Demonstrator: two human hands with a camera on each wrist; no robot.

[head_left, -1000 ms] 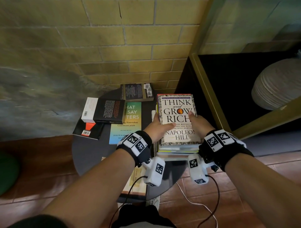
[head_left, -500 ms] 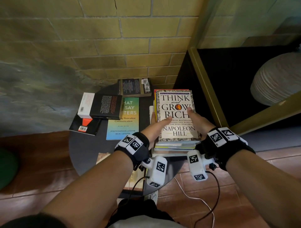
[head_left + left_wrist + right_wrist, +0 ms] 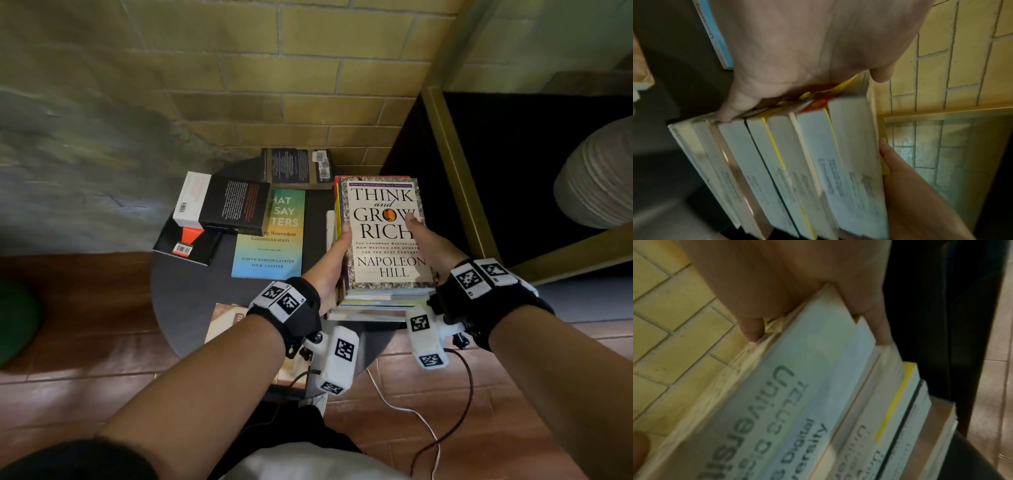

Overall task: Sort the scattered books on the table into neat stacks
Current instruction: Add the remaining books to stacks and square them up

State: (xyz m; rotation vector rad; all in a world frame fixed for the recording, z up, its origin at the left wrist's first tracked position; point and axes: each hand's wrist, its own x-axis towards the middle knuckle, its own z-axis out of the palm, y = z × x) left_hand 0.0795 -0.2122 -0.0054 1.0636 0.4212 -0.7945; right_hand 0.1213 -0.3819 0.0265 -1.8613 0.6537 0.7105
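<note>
Left grip (image 3: 337, 260) and right grip (image 3: 423, 240) clamped book stack (image 3: 380, 291) from both sides, thumbs atop. Risk: uneven squeeze could skew lower books off desk (image 3: 191, 298) edge.

Top book of the stack (image 3: 383, 236): you can read "THINK and GROW RICH", "THE LANDMARK BESTSELLER", "NOW REVISED AND UPDATED FOR THE 21ST CENTURY", "NAPOLEON HILL".
Blue-green book (image 3: 270, 236) lying flat: you see "HAT", "SAY", "TERS" with the starts covered, then "Nonviolent Communication", "REVISED EDITION", "JUDITH HANSON LASATER", "IKE K. LASATER".
Pale page edges in the stack (image 3: 789, 410): your right wrist view shows stamped "TELUS Digital University", blurred and partly cut off.
Barcode stickers (image 3: 322, 164) on the dark book by the wall: digits too small for you to read.
Barcode label (image 3: 182, 249) on the black-and-orange book: unreadable.
</note>
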